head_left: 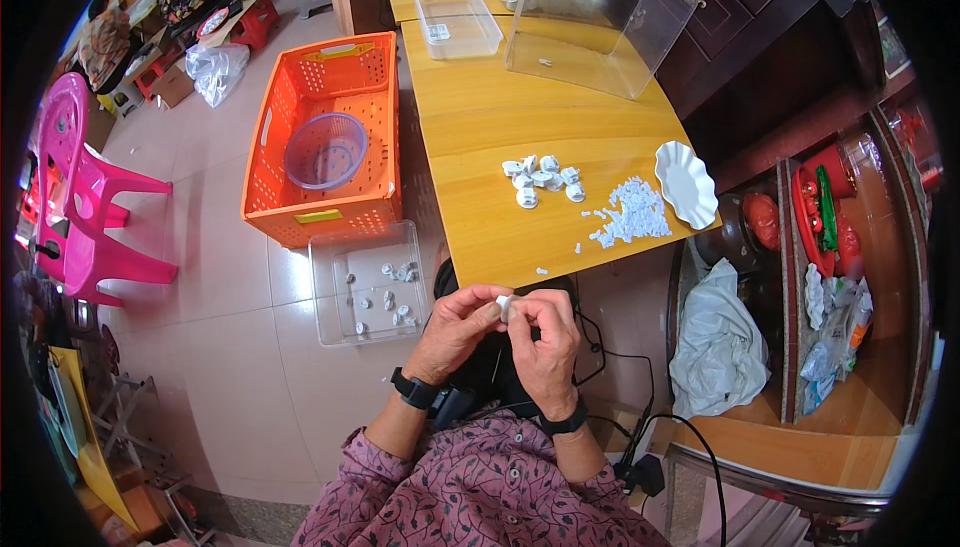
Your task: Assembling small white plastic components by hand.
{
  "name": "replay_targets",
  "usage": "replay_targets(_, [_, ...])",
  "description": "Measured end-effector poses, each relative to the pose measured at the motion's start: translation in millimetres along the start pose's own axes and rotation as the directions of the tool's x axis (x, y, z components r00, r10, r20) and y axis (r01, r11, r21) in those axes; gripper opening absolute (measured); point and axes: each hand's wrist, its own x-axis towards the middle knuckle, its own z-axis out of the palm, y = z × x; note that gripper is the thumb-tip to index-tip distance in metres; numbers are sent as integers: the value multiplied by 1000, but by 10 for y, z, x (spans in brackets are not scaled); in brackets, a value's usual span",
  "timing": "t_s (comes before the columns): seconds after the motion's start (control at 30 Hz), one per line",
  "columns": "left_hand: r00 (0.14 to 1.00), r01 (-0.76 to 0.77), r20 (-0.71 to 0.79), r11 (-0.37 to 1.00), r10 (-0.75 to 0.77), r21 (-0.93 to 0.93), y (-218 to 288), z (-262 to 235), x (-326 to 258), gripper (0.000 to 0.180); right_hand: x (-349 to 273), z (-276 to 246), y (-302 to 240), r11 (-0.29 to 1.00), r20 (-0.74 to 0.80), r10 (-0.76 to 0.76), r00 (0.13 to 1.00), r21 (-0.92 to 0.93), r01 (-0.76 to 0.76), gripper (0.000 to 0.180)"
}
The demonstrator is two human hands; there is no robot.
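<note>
One small white part [504,303] is pinched between closed fingertips of the left hand [455,328] and right hand [542,335] – just short of the tabletop [492,237], long axis indeterminable – with loose white pieces [634,213] ahead-right, nearer the right hand.

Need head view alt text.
A person's left hand and right hand pinch a small white part near a yellow wooden table bearing chunky white parts, tiny white pieces and a scalloped white dish; to its left stands an orange plastic crate.
</note>
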Motion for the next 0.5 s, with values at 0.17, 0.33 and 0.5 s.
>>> replay_targets(0.17, [1000, -3, -7, 1000, 3, 5, 21, -11, -11, 25, 16, -15, -38, 991, 36, 66, 997, 110, -70, 9])
replay_targets(0.33, [1000, 8, -26, 1000, -9, -25, 24, -6, -14, 25, 9, -31, 10, 989, 43, 74, 996, 124, -79, 9])
replay_targets(0.5, [999, 12, -34, 1000, -13, -10, 11, -31, -16, 26, 12, -23, 28, 995, 58, 45, 997, 85, -50, 9])
